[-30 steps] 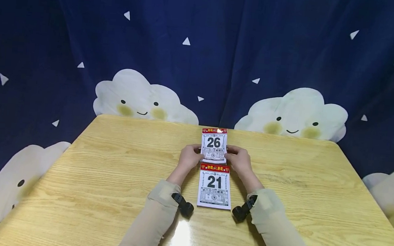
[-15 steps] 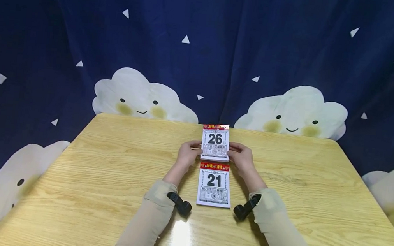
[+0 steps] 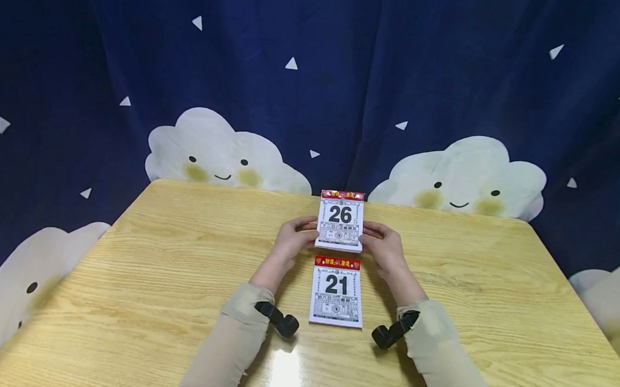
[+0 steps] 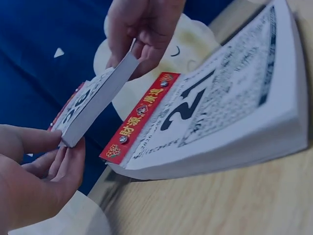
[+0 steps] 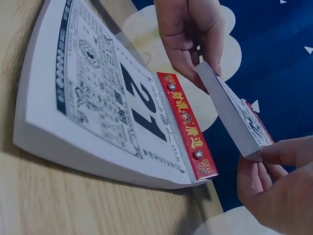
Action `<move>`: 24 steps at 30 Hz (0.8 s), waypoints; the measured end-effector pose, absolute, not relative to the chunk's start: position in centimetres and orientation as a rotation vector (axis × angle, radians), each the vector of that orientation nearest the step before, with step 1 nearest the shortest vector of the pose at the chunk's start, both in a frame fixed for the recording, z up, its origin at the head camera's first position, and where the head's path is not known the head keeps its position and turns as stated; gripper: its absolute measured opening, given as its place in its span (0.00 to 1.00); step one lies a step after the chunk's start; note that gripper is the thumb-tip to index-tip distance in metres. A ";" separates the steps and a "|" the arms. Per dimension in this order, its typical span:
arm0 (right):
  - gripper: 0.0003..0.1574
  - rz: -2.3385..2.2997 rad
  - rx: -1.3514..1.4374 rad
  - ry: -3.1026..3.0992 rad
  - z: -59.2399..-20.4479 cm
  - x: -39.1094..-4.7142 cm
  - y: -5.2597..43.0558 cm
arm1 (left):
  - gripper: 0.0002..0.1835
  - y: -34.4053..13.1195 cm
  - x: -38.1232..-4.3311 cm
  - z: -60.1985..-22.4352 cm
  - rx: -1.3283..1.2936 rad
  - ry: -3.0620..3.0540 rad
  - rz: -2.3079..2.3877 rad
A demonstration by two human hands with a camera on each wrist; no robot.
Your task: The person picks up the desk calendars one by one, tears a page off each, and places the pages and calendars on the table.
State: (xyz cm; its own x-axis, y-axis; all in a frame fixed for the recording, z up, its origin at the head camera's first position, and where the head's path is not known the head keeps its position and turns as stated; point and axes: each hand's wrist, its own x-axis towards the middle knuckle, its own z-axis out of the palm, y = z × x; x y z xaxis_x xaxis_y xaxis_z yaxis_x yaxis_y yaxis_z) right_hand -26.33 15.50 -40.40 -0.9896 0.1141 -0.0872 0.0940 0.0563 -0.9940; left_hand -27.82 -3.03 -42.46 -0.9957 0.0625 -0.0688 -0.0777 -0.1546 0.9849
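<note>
Both hands hold a thick tear-off calendar block (image 3: 340, 224) showing 26 under a red header strip. It is raised above the tabletop, as both wrist views show. My left hand (image 3: 290, 239) pinches its left edge, thumb on the front and fingers behind. On the opposite edge, my right hand (image 3: 384, 247) grips it the same way. Nearer to me, a second tear-off calendar block (image 3: 336, 297) showing 21 lies face up on the table between the forearms. In the left wrist view the held calendar block (image 4: 100, 100) is seen from its lower edge.
The wooden table (image 3: 183, 256) stretches widely to both sides. Behind it hangs a dark blue curtain (image 3: 348, 68) with white triangles and smiling clouds. Black wrist cameras sit on both sleeves, close to the lying calendar.
The calendar block showing 26 has been lifted slightly and looks larger, its lower edge now farther from the 21 block. Both hands moved with it and the forearms spread a little apart.
</note>
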 end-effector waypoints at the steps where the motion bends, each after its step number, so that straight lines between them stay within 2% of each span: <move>1: 0.25 2.140 -0.228 -2.276 -40.3 -26.3 15.5 | 0.23 -3.2 -27.6 -42.2 -0.013 1.926 2.327; 4: 0.25 2.150 -0.183 -2.241 -43.0 -28.1 16.3 | 0.24 -3.4 -27.4 -41.9 -0.027 1.783 2.345; 8: 0.25 2.198 -0.116 -2.189 -44.5 -28.9 17.0 | 0.24 -3.9 -27.1 -42.1 0.038 1.572 2.378; 15: 0.26 2.192 -0.063 -2.297 -39.0 -24.8 15.5 | 0.26 -5.0 -26.2 -42.1 0.260 1.196 2.407; 24: 0.24 1.991 0.060 -2.380 -38.4 -24.2 15.4 | 0.26 -5.0 -26.1 -42.4 0.326 1.053 2.453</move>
State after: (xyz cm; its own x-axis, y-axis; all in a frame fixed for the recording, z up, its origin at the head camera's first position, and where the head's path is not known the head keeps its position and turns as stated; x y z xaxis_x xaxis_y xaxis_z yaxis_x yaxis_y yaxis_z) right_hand -24.22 15.38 -38.35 -0.9985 -0.0048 0.0544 -0.0544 0.1765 -0.9828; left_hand -26.10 -5.01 -42.35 -0.8715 0.4888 0.0391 -0.3085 -0.6085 0.7312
